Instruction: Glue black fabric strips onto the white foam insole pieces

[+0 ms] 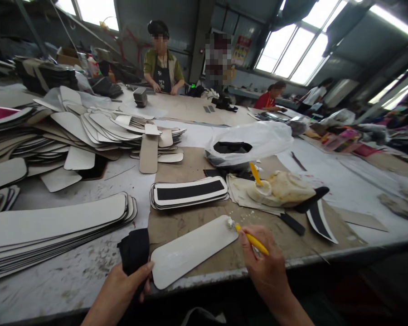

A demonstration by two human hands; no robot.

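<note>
Right now, a pale, round-cornered panel point(192, 256) lies at the near edge of the worktop point(132, 185), on a brown sheet point(258, 217), slanting from near left to far right. The right hand point(267, 267) has its grip closed on the handle of a yellow brush point(255, 242), whose whitish tip meets the far right end of the panel. The left hand point(122, 285) has its grip wrapped around a folded black strip point(136, 251), while its thumb touches the panel's left end. A wet-looking sheen shows on part of the panel.

Just beyond the panel sits a small stack of white-edged pieces point(190, 191), the top one bearing a black inset. To the right of it, a yellowed container point(287, 188) rests with a yellow-handled tool point(255, 173) standing in its opening, and a clear plastic bag point(268, 136) lies farther back. On the left are a neat stack of long pale panels point(54, 222) and, farther off, a looser pile of panels point(102, 127). Across the worktop stands a co-worker point(161, 68) in green sleeves and a dark apron.
</note>
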